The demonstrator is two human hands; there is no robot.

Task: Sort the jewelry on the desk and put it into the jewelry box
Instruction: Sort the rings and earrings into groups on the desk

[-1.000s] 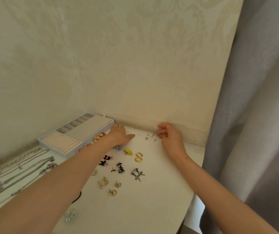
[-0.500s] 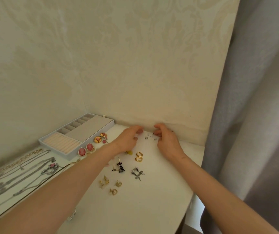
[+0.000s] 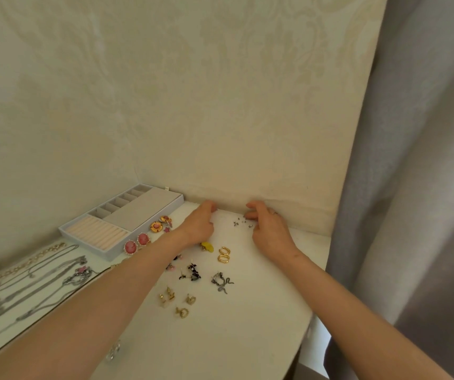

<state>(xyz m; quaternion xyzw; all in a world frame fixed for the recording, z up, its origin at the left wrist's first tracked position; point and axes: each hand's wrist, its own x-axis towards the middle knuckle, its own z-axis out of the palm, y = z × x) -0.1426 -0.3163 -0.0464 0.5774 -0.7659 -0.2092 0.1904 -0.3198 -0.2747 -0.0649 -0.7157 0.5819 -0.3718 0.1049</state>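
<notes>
Tiny silver studs (image 3: 240, 222) lie scattered near the wall at the back of the white desk (image 3: 247, 325). My right hand (image 3: 268, 231) rests just right of them, fingers curled with the tips at the studs; whether it pinches one is too small to tell. My left hand (image 3: 199, 224) sits to their left, fingers loosely bent, nothing visible in it. The open grey jewelry box (image 3: 165, 208), with ring rolls and small compartments, stands at the back left. Gold hoops (image 3: 224, 255), a yellow earring (image 3: 207, 246), black earrings (image 3: 192, 272), snake earrings (image 3: 222, 282) and small gold earrings (image 3: 177, 301) lie between my forearms.
Pink cameo earrings (image 3: 136, 242) and orange round earrings (image 3: 157, 225) lie against the box front. Several silver and gold necklaces (image 3: 28, 281) stretch across the desk's left side. A grey curtain (image 3: 412, 187) hangs at the right, past the desk edge. The wall is directly behind my hands.
My left hand has moved from the earrings by the box to the back, close to the wall and left of the studs. The right hand has stayed by the studs.
</notes>
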